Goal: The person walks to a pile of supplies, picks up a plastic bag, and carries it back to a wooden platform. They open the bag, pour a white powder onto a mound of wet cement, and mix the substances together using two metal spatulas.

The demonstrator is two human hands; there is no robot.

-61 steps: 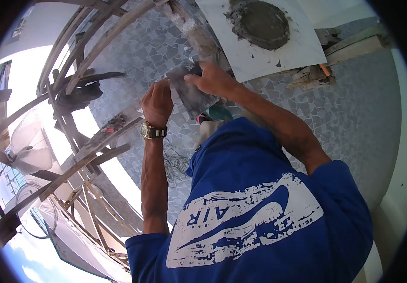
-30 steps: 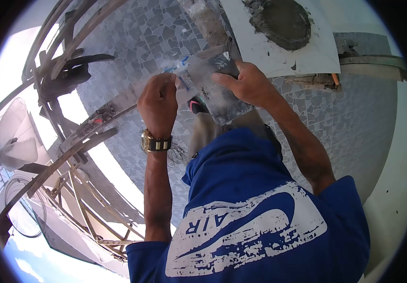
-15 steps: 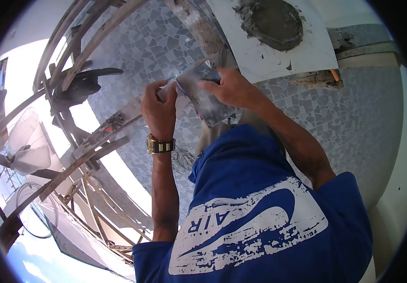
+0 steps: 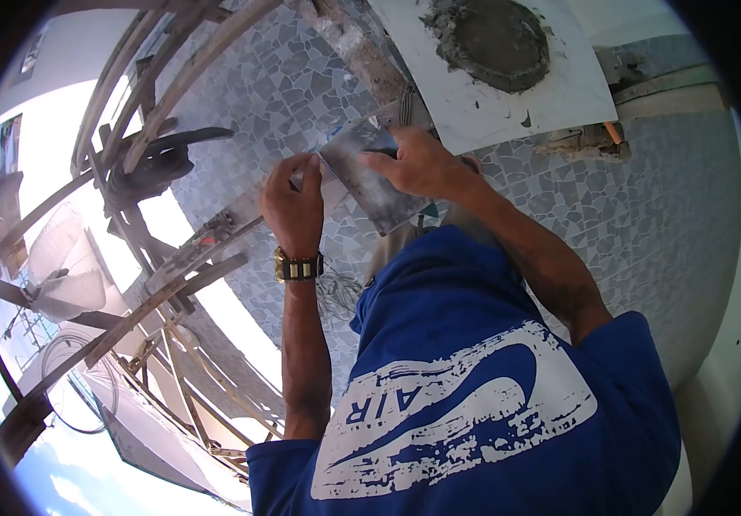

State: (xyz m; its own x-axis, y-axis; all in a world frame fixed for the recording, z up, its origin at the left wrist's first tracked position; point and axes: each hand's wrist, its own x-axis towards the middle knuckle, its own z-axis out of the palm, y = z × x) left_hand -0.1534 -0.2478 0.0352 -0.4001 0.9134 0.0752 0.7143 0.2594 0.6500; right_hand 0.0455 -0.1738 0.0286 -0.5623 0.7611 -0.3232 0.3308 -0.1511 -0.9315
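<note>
A flat grey rectangular plate (image 4: 375,189), dusty and smudged with lighter patches, is held tilted in front of my waist. My right hand (image 4: 422,168) grips its upper right side, the thumb lying across the face and the other fingers partly hidden. At the plate's left corner, my left hand (image 4: 296,206) has thumb and forefinger pinched together. Whether those fingertips grip the edge or something small against it, I cannot make out. A watch (image 4: 298,266) is on my left wrist.
A white board (image 4: 551,103) carrying a mound of wet grey mortar (image 4: 504,47) lies at the upper right. Dusty wooden planks (image 4: 358,56) cross the stone-patterned floor (image 4: 276,77). To the left stand wooden poles (image 4: 151,297) with a dark draped item (image 4: 151,172) on them.
The fingertips of my left hand have drawn together at the plate's corner. My right hand keeps its grip. The view has shifted slightly.
</note>
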